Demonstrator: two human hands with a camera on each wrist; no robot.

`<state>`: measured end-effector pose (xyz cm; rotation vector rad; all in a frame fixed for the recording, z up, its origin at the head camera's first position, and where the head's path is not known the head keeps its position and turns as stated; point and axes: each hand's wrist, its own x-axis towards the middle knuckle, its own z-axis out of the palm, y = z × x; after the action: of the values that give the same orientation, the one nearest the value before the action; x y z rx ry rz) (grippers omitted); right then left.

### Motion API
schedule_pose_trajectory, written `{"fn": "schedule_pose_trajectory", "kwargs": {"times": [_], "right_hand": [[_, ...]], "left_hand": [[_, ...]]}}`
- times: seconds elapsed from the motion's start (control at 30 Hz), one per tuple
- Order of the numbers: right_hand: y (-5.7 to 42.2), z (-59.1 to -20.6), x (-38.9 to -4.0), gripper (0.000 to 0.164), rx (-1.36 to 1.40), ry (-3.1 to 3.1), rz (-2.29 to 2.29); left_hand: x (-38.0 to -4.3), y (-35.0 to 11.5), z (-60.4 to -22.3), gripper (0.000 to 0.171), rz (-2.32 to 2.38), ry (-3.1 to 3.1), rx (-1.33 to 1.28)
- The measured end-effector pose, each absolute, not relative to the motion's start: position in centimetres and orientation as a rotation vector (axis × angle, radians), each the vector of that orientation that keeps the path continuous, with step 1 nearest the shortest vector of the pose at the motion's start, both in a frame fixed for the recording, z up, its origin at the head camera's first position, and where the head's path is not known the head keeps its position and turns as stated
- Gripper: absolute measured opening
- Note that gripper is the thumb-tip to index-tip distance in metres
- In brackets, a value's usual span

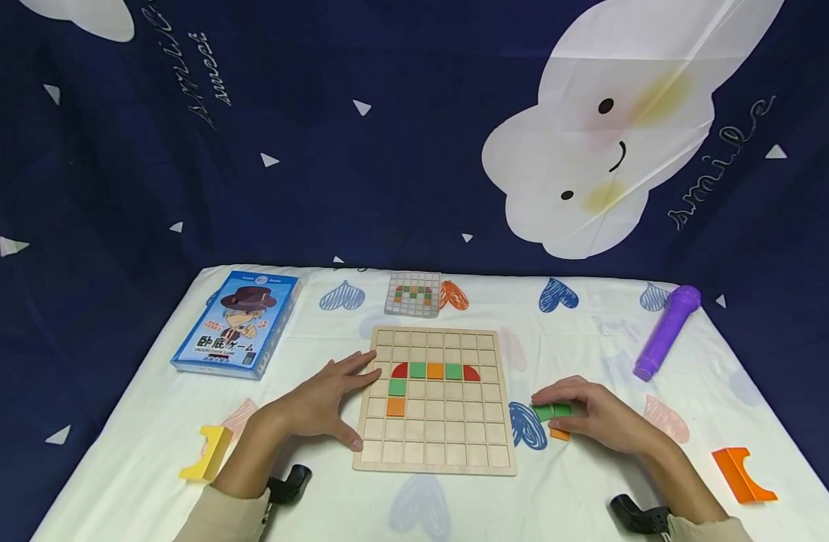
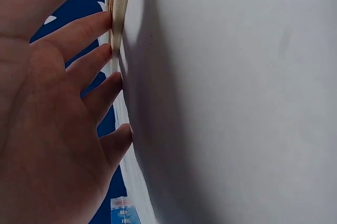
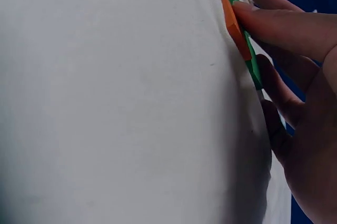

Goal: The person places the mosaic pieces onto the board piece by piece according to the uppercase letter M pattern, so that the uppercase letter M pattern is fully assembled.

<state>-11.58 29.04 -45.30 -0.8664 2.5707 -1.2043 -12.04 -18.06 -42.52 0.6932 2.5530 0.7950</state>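
A square wooden grid board point(image 1: 448, 433) lies on the table, with red, green and orange tiles forming an arch and a left column. My left hand point(image 1: 319, 403) spreads along its left edge, fingertips and thumb at the rim. In the left wrist view, the fingers point(image 2: 95, 26) reach the board's side edge point(image 2: 122, 13). To the right of the board, my right hand point(image 1: 600, 414) pinches at green tiles point(image 1: 543, 412) between thumb and fingers. An orange tile point(image 1: 559, 434) lies just beside them, under the thumb; the right wrist view shows this orange tile point(image 3: 234, 26) against the green ones.
Behind the board lies a small pattern card point(image 1: 412, 295) with a matching arch. A blue game box point(image 1: 234, 324) is at the back left, a purple microphone-shaped stick point(image 1: 666, 333) at the back right. A yellow block point(image 1: 207, 454) and an orange block point(image 1: 742, 474) flank the arms.
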Motion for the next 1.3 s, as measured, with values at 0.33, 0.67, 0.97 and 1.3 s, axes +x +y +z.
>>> {"fn": "schedule_pose_trajectory", "kwargs": {"times": [0.33,0.67,0.97,1.3], "right_hand": [[28.9,-45.8,-12.0,0.026,-0.886,2.569,-1.230],[28.7,-45.7,-12.0,0.021,-0.797,2.528,-1.232],[28.8,-45.4,-12.0,0.021,-0.751,2.538,-1.206],[28.8,-44.2,-12.6,0.023,-0.705,2.582,-1.210]], "left_hand": [[-12.0,-18.1,-42.8,0.111,0.793,2.547,0.670],[-12.1,-18.2,-42.6,0.113,0.794,2.550,0.678],[-12.1,-18.1,-42.7,0.112,0.794,2.544,0.660],[-12.1,-18.0,-42.6,0.112,0.781,2.563,0.693]]}}
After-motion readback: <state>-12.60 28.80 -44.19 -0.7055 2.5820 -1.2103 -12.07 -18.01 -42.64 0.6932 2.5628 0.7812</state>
